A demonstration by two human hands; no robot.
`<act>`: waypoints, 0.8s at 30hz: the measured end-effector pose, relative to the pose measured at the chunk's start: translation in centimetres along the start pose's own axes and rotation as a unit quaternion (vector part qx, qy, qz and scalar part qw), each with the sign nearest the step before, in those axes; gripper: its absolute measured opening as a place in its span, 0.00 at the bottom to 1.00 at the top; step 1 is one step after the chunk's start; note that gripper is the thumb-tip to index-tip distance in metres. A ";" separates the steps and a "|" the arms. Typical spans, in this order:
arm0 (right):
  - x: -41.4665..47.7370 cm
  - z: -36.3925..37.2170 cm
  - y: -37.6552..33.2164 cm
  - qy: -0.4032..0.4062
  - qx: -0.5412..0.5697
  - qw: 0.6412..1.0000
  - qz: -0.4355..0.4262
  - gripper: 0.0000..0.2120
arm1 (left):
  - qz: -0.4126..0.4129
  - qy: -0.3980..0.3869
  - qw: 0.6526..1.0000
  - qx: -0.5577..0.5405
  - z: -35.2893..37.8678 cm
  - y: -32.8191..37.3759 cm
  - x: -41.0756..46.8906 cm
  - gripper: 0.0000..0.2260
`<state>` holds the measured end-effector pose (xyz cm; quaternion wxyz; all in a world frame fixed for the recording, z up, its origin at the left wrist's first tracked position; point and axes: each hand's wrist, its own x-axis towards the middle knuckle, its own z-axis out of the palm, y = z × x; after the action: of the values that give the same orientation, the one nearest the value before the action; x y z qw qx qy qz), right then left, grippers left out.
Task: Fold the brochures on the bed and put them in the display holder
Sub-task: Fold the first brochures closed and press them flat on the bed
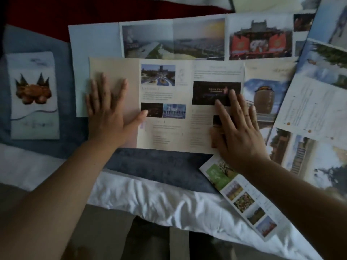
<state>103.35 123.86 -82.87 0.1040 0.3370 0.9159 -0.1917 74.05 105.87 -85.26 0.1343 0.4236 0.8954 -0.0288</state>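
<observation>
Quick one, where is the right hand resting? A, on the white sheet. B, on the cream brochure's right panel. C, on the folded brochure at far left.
B: the right hand lies flat, fingers straight, on the right panel of the cream brochure.

View: single, head-worn, wide-angle. Facing: forward and steeply down, taken from the near edge of the bed (150, 194). Range: close; left hand (105, 117) and right hand (238, 132) are framed mid-picture, forearms entering from the bottom corners. The brochures (169, 132) are taken in across centre and right.
</observation>
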 end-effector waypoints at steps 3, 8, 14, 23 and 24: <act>1.4 0.7 -2.2 -0.003 -0.010 1.000 0.013 0.32 | 0.004 0.027 0.999 -0.046 0.1 -1.0 -0.5 0.45; 2.1 1.6 -3.1 0.007 -0.044 0.999 0.029 0.32 | -0.006 0.046 0.991 -0.123 -0.2 -1.0 -0.6 0.45; 2.3 1.7 -3.4 0.025 -0.035 0.999 0.018 0.32 | 0.001 0.042 0.955 -0.295 -0.9 1.2 -0.7 0.46; 1.8 0.0 -2.0 0.055 -0.006 0.997 0.057 0.37 | -0.007 0.034 0.952 -0.305 -3.2 6.0 -1.4 0.44; 1.4 -0.3 -1.5 0.051 -0.016 0.995 0.084 0.39 | -0.010 0.034 0.954 -0.297 -3.4 6.4 -1.4 0.44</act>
<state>101.33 123.71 -82.64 0.0782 0.4206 0.8913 -0.1502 79.04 109.45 -81.24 0.2230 0.3559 0.8720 0.2516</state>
